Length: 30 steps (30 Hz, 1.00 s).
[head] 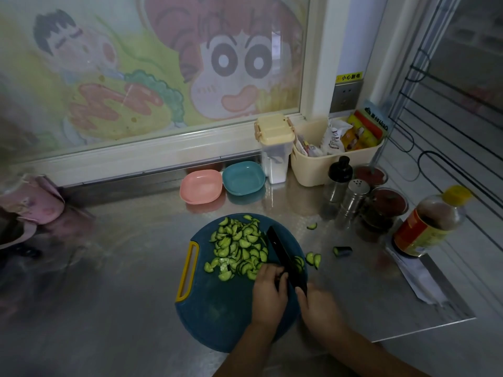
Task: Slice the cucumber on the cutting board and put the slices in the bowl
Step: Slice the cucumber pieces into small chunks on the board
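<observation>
A round blue cutting board (217,317) with a yellow handle lies on the steel counter. A heap of half-moon cucumber slices (236,247) covers its far half. My right hand (317,308) grips the handle of a black knife (283,254), whose blade lies along the right side of the heap. My left hand (269,292) sits with curled fingers at the near edge of the slices, against the blade. A few slices (313,259) and a cucumber end (342,251) lie off the board to the right. A pink bowl (201,189) and a blue bowl (243,177) stand behind.
Jars, a shaker (351,204) and a sauce bottle (430,224) crowd the right of the counter. A cream basket (334,161) of packets and a lidded container (275,148) stand at the back. A pink cloth (35,202) lies far left. A lone slice (312,226) sits near the shaker.
</observation>
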### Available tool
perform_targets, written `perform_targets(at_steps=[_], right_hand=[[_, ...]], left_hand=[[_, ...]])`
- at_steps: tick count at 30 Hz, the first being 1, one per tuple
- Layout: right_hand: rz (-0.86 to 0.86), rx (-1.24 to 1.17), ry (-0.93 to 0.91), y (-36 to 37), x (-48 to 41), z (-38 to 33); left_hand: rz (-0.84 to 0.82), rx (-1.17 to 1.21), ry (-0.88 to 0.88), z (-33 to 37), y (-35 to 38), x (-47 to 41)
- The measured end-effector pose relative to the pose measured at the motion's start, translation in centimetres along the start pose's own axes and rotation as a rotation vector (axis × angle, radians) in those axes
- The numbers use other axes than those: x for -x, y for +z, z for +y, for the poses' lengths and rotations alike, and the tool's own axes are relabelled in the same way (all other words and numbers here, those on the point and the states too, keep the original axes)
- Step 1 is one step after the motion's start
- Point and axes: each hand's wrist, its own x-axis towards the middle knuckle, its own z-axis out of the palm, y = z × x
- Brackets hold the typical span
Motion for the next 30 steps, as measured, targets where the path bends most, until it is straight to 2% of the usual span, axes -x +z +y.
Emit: perform_targets(at_steps=[6, 12, 30], right_hand=[[0.021, -0.004, -0.009, -0.2, 0.2, 0.0], [-0.003, -0.122, 0.015, -0.8, 0.5, -0.4], [-0.002, -0.038, 0.014, -1.0, 1.3, -0.9]], left_hand=[[0.007, 0.021, 0.012, 0.1, -0.1, -0.1], [0.003, 0.033, 0.006, 0.0, -0.1, -0.2], [0.013, 0.025, -0.01, -0.2, 0.0, -0.2]])
